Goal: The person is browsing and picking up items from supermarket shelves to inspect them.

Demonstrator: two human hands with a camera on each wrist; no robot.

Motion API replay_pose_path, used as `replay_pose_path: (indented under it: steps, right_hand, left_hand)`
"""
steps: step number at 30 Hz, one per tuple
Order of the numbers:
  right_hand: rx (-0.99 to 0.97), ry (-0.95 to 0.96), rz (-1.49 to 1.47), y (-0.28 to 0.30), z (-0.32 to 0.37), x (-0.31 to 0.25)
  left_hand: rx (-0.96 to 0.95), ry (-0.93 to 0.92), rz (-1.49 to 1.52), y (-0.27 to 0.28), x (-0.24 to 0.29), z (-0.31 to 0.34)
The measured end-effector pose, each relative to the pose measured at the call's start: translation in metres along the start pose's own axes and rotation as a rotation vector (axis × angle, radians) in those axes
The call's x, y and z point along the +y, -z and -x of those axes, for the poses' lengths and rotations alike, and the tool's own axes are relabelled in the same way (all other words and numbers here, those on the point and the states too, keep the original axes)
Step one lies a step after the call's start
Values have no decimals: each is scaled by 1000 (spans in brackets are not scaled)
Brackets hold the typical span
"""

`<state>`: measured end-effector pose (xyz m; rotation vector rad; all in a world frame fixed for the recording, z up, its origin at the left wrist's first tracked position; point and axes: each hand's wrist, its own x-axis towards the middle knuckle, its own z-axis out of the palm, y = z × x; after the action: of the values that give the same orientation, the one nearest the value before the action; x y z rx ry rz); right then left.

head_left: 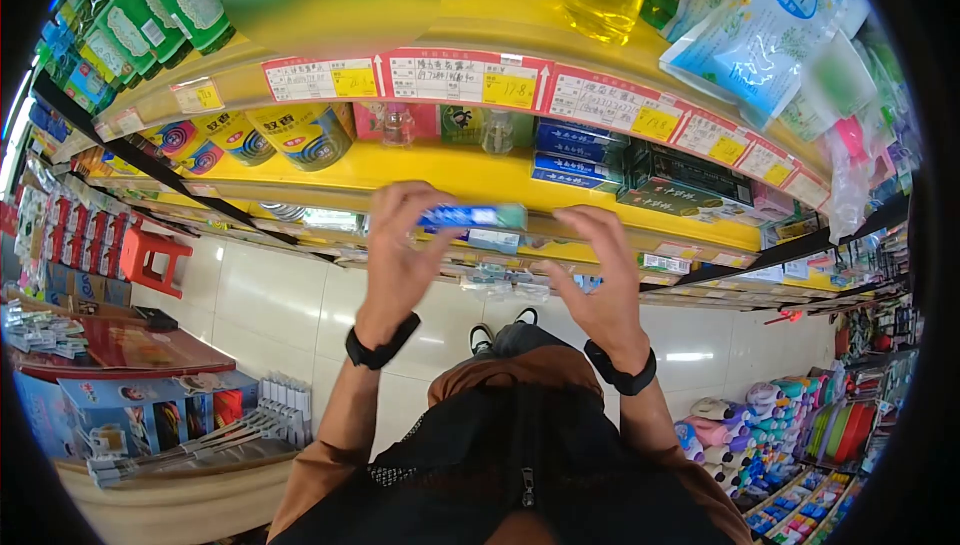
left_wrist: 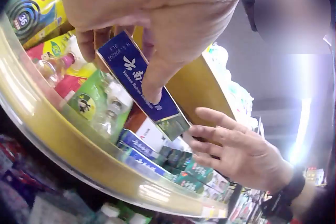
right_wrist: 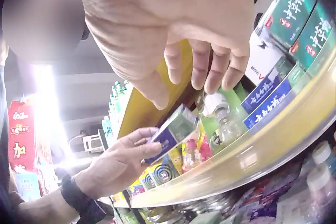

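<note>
A blue box with a green end (head_left: 470, 216) is pinched by the left hand (head_left: 401, 250), thumb on one side and fingers on the other. In the left wrist view the box (left_wrist: 137, 80) lies tilted under the left thumb, its white lettering showing. The right hand (head_left: 606, 280) is apart from the box in the head view, fingers spread and holding nothing. Seen from the right wrist, its fingers (right_wrist: 200, 66) hang loosely above the green end of the box (right_wrist: 176, 132).
Blue boxes (head_left: 575, 157) and dark green boxes (head_left: 685, 183) stand on the yellow shelf, beside clear bottles and yellow coil packs (head_left: 303, 135). Green bottles (head_left: 185, 5) fill the shelf above. A red stool (head_left: 155, 261) stands on the floor at left.
</note>
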<state>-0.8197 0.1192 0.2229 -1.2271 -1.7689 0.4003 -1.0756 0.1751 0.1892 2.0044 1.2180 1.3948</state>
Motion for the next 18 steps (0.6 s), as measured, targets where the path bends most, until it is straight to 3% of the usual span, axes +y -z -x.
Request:
replay_pose_path:
  steps: [7,9,15,18]
  right_hand:
    - [299,-35,397,79,6,62]
    - [379,-41,657,102,4,84]
    - [278,-124,877,131,3,127]
    - [286,-157,938,133,0,127]
  left_hand:
    - [-29,21,-406,23,-63,-25]
    - [-36,27,-449,22,-69,-24]
    - [193,56,-653,2,-64,-13]
    - [274,63,-535,-17,-35,-4]
